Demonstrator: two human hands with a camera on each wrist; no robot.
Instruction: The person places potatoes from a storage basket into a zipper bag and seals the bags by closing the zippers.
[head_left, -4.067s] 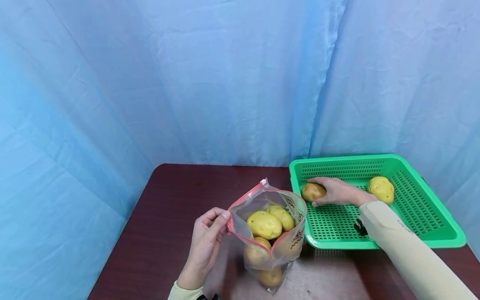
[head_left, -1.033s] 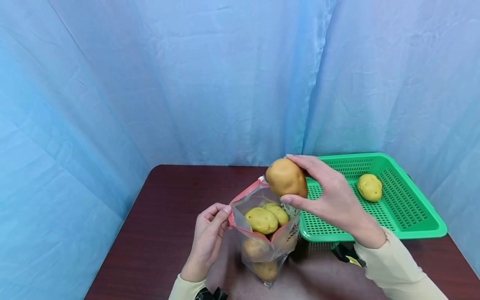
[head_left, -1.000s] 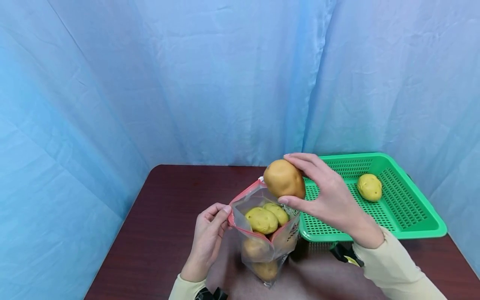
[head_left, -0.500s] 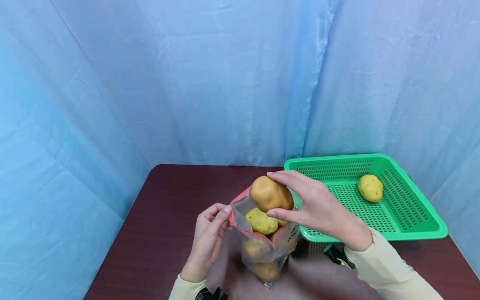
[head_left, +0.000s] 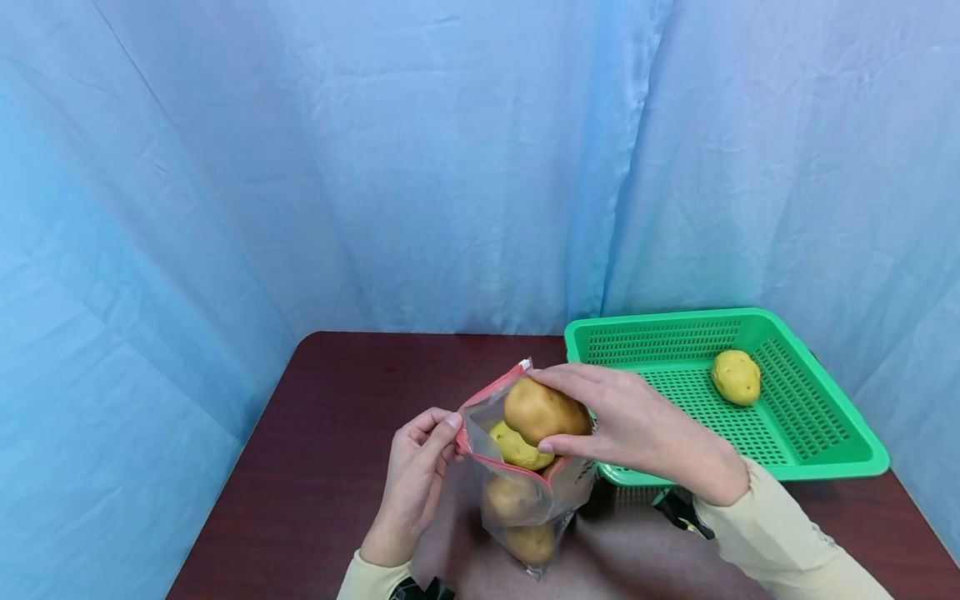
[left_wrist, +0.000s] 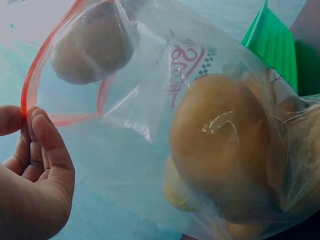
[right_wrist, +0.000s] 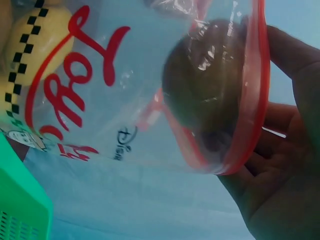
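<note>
A clear zip bag (head_left: 561, 500) with a red rim stands upright on the table, its mouth open, with several potatoes inside. My left hand (head_left: 420, 467) pinches the red rim at the bag's left side between thumb and fingers. A brown potato (head_left: 542, 410) sits in the bag's mouth, held by my right hand (head_left: 637, 421) with thumb and fingers around it. Below it a yellow potato (head_left: 517, 448) shows partly. Through the plastic, the left wrist view shows a large brown potato (left_wrist: 220, 135) low in the bag. In the right wrist view the held potato (right_wrist: 205, 80) is behind the plastic.
Right of the bag stands a green perforated basket (head_left: 832, 408) with one yellow potato (head_left: 736, 377) in it. Its left edge is close to the bag. The dark red table (head_left: 360, 400) extends to the left, with a blue curtain (head_left: 450, 167) behind.
My right hand took the brown potato from the basket, carried it left over the bag, and lowered it into the mouth. My left hand keeps its pinch on the rim.
</note>
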